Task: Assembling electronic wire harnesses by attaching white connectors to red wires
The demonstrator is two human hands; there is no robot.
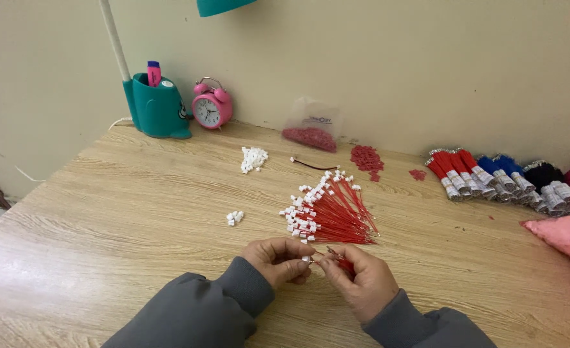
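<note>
Left hand (pixel 278 258) pinches a small white connector (pixel 305 259); right hand (pixel 356 277) grips a red wire (pixel 338 258), tip aimed left at it, nearly touching. Finished wire fan (pixel 333 212) just beyond both hands, nearer the right.

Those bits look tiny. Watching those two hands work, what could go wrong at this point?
The left hand pinches a tiny white connector at its fingertips while the right hand holds red wires; the connector could slip and get lost on the table.

The fan of finished red wires lies just beyond the hands, so a sleeve might sweep it apart.

Loose white connectors sit nearby in small heaps and could scatter if bumped.
</note>
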